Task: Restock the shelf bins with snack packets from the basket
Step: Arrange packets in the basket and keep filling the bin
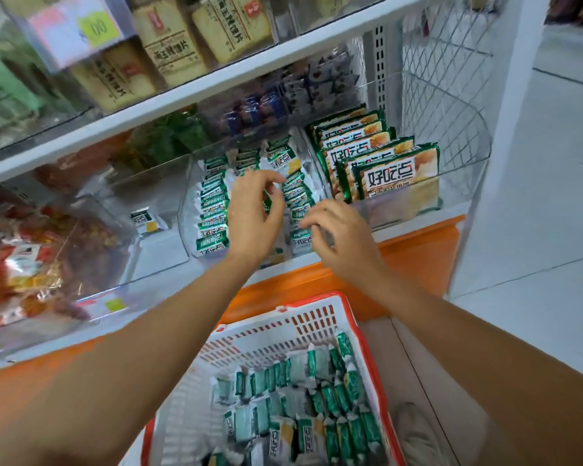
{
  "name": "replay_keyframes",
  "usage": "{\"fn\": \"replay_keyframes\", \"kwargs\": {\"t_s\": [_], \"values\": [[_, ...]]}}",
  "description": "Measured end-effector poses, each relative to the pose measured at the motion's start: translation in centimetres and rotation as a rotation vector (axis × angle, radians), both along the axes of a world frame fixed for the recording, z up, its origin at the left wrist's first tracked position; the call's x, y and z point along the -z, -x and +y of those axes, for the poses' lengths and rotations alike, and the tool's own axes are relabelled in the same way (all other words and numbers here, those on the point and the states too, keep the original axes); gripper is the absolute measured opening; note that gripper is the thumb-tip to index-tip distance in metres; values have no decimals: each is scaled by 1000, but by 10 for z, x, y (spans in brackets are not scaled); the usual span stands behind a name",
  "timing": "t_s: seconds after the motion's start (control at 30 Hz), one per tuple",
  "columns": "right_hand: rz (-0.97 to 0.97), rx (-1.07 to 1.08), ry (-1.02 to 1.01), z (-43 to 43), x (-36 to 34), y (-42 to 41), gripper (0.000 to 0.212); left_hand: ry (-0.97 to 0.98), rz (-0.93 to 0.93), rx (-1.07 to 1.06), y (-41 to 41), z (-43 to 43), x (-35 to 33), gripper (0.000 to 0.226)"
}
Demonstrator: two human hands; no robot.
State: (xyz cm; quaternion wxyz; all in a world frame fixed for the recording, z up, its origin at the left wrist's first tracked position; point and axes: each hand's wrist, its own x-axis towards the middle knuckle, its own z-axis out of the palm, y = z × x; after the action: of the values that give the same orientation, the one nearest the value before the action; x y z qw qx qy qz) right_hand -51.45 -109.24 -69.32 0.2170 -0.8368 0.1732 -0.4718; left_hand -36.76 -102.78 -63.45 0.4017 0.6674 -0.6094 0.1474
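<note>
The white shelf [216, 79] crosses the frame from lower left to upper right. Below it, at lower centre, stands the basket [270, 331], which holds a loose heap of small green-and-white snack packets [317, 398]. The clear middle bin [186, 203] sits at frame centre and is already well stocked. To its right, larger green packs [384, 169] stand upright in the neighbouring bin. My left hand [253, 216] is over the middle bin with its fingers curved and the thumb set apart from them. I cannot tell whether a packet is pinched there. My right hand [337, 230] is at the bin's front right with its fingers curled down onto the packets. Blur hides whether it grips one. The binned packets [212, 210] stand on edge in rows running from the front of the bin to the back. Each has its long axis lying across the row, left to right in frame, with the printed face tilted towards me. Those in the basket mostly stand on end at mixed angles. One stray packet [143, 220] lies flat in the left bin. In my judgement, pressing into these tight rows could tip neighbouring packets like dominoes. A packet could also slide over the low front wall, or the rows could mix.
</note>
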Motion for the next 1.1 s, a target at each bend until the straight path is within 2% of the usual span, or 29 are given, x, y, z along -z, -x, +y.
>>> {"fn": "replay_keyframes", "kwargs": {"t_s": [0.07, 0.13, 0.3, 0.43, 0.5, 0.63, 0.73, 0.87, 0.97, 1.1], "values": [[115, -20, -41, 11, 21, 7, 21, 24, 39, 30, 16, 23, 19, 11], [229, 5, -134, 17, 45, 14, 19, -45, 96, 61, 25, 46, 46, 10], [440, 26, -236, 25, 92, 24, 20, -469, 207, 69, 27, 94, 127, 13], [516, 25, -327, 32, 118, 20, 22, -881, 293, -38, 20, 107, 177, 15], [576, 29, -345, 33, 130, 15, 27, -1005, 322, -83, 15, 108, 197, 13], [642, 53, -422, 34, 152, 8, 32, -1170, 434, -150, 2, 102, 236, 25], [603, 61, -425, 33, 164, 5, 30, -1260, 493, -173, -3, 96, 261, 39], [563, 84, -424, 27, 173, -1, 28, -1297, 503, -83, -2, 84, 285, 48], [519, 90, -398, 27, 182, -4, 24, -1306, 474, -57, -1, 78, 301, 45], [492, 108, -397, 29, 192, -5, 20, -1219, 440, -164, 7, 71, 309, 30]]}}
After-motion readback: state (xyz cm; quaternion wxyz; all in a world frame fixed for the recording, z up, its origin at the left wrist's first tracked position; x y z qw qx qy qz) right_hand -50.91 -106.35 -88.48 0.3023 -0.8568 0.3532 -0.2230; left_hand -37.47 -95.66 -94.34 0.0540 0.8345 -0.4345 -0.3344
